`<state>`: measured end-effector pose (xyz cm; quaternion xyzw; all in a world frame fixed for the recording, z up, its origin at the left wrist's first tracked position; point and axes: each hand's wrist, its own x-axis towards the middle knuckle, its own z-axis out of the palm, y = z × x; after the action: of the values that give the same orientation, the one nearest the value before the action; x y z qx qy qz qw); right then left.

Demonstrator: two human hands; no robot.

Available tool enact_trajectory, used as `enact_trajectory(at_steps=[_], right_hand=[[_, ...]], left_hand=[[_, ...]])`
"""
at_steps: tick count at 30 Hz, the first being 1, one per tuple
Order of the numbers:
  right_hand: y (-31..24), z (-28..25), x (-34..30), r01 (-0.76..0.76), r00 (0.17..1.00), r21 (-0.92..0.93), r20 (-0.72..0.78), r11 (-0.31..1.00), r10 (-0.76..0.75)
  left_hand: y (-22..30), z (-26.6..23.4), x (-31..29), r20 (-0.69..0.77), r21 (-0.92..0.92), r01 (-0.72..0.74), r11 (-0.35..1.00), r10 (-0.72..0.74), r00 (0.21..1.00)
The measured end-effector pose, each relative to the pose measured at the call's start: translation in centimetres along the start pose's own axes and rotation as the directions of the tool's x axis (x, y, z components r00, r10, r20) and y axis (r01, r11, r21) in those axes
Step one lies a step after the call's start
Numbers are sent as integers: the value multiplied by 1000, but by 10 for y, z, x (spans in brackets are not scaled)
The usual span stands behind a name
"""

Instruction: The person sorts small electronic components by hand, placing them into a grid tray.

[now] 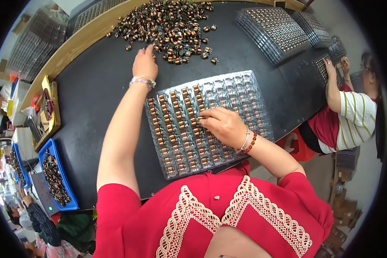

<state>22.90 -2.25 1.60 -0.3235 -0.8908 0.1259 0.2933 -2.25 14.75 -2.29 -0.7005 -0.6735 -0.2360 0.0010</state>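
A clear plastic tray [176,171] lies in front of me on the black table, its left columns partly filled with small copper-wound coils [174,107]. Over the middle of this tray, my right hand [223,125] has its fingers closed in a pinch at a coil in one of the pockets; the fingertips hide most of that coil. My left hand [145,64] is stretched out to the near edge of a large heap of loose coils [167,26]. Its fingers are apart and touch or nearly touch the coils there.
Stacked filled trays [275,34] stand at the back right. A wooden rail [73,49] borders the table's far left. Blue bins [69,189] of small parts and a wooden box [49,107] lie left. At right, a co-worker [352,107] handles another tray.
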Motion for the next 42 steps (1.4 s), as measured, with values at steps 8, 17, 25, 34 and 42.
enact_trajectory(at_steps=[8, 17, 25, 34, 42], right_hand=[[-20, 19, 5, 163, 987, 98, -10, 982, -163], [-19, 27, 5, 218, 976, -26, -11, 976, -218], [-28, 13, 13, 210, 934, -44, 304, 977, -187], [133, -9, 76, -371, 885, -523, 51, 767, 463], [91, -13, 59, -272, 962, -10, 24, 962, 273]], left_hand=[[12, -60, -55, 149, -527, 166, 833, -102, 984], [33, -90, -102, 173, -783, 182, 594, -73, 982], [27, -96, -124, 351, -828, 330, 453, -41, 936], [10, -109, -146, 177, -823, 155, 547, -13, 984], [11, -129, -218, 353, -457, 154, 876, 20, 935]])
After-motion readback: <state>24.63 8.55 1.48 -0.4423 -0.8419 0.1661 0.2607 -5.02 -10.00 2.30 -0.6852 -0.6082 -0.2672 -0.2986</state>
